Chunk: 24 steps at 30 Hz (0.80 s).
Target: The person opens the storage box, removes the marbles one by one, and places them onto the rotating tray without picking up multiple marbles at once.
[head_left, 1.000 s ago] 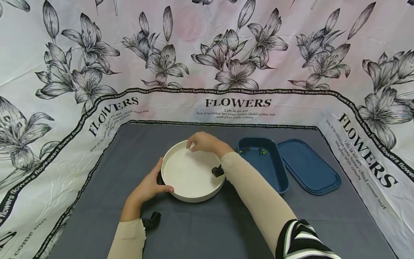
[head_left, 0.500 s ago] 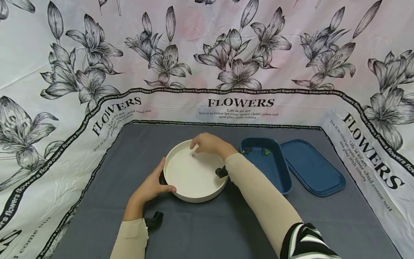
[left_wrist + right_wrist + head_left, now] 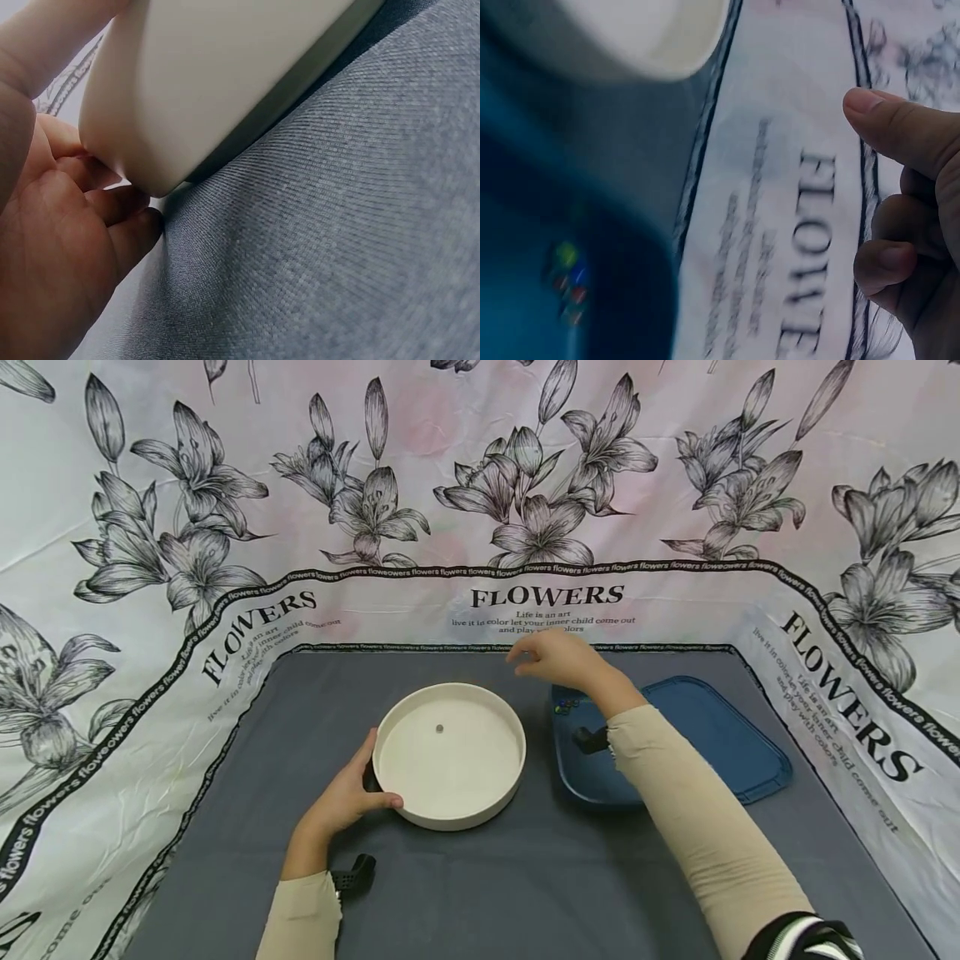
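Note:
My left hand (image 3: 341, 797) holds the near-left side of a shallow round cream dish (image 3: 480, 822), thumb over its rim. In the left wrist view, its curled fingers (image 3: 124, 202) meet the lower edge of the dish wall. A small, round, greyish-brown piece (image 3: 439, 728) lies on the dish floor. My right hand (image 3: 566, 658) is raised at the far end of a blue rectangular box (image 3: 573, 768), partly hidden by that arm. Nothing shows between its loosely bent fingers in the right wrist view. Small shiny multicoloured pieces (image 3: 570, 277), bead-like, lie inside the box.
A blue lid (image 3: 723, 735) lies right of the box, partly behind the right forearm. Dark grey cloth (image 3: 480, 893) covers the table, bordered by a white floral sheet (image 3: 405, 602). Both wrists carry a small black camera.
My right hand has left the dish and moved right, to the far end of the blue box. The small piece now shows uncovered in the dish. My left hand keeps its hold.

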{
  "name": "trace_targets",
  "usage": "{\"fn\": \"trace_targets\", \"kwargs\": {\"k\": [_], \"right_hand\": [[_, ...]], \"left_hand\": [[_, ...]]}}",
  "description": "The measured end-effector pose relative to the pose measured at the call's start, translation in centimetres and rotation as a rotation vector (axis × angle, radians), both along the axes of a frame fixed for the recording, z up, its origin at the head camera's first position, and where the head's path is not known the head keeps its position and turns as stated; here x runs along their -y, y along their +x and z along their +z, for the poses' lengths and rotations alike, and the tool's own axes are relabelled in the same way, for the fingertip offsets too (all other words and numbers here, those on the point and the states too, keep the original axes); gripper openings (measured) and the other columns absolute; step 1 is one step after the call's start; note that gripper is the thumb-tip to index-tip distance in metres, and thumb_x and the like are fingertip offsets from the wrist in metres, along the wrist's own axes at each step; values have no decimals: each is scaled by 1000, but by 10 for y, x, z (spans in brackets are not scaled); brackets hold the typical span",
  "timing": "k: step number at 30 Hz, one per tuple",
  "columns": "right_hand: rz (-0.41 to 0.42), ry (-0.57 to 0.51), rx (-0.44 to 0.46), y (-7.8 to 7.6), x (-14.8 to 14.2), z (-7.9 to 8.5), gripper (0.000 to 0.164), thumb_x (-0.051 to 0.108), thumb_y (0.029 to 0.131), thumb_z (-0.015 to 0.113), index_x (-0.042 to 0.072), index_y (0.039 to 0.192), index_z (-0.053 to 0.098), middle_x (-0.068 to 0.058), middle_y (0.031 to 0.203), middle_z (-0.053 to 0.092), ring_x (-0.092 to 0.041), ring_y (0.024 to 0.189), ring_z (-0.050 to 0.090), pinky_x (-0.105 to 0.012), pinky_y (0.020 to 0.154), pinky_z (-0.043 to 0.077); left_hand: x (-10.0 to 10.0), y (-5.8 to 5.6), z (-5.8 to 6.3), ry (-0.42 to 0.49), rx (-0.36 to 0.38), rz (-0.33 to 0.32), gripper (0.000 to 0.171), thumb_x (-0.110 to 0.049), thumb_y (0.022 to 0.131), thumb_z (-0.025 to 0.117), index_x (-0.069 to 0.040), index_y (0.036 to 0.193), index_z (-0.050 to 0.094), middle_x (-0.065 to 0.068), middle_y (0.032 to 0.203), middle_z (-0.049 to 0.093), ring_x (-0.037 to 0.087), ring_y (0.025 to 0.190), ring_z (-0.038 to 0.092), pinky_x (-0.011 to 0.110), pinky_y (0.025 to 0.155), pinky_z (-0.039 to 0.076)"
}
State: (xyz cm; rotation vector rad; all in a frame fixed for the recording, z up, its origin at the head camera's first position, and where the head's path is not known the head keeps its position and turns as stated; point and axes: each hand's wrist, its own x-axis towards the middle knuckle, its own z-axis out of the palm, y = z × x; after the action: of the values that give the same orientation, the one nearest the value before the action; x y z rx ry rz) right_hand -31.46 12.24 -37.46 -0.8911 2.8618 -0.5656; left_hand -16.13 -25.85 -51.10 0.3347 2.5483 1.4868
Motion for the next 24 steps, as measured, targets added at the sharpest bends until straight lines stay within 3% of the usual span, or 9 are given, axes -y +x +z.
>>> {"fn": "trace_targets", "kwargs": {"k": [4,9,16,24], "right_hand": [[-20,-6,-8,-1,-31,-13,23,28,97,74,24,120,75,1,116,74,-17,93,69,-40,81,55],[-61,3,60,0,-56,-34,24,25,97,74,20,121,75,-1,112,74,-16,86,68,-41,78,55],[-148,28,195,-4,-65,-68,27,28,97,73,18,123,74,2,102,76,-18,86,67,-42,77,54],[-123,59,164,-14,-75,-97,24,25,95,76,16,117,76,-3,113,74,-20,93,67,-45,84,54]], "left_hand": [[0,1,1,5,5,0,136,-30,73,95,-13,166,-4,13,172,0,37,158,9,63,122,13],[-1,1,-1,-12,-2,4,136,-29,73,95,-10,166,-3,14,172,1,38,157,10,64,121,14],[2,3,-6,-18,6,13,137,-29,72,95,-10,166,-2,14,172,2,38,158,9,63,122,13],[1,1,-3,19,6,-2,136,-27,73,95,-17,166,-4,12,173,2,36,158,10,63,122,13]]}}
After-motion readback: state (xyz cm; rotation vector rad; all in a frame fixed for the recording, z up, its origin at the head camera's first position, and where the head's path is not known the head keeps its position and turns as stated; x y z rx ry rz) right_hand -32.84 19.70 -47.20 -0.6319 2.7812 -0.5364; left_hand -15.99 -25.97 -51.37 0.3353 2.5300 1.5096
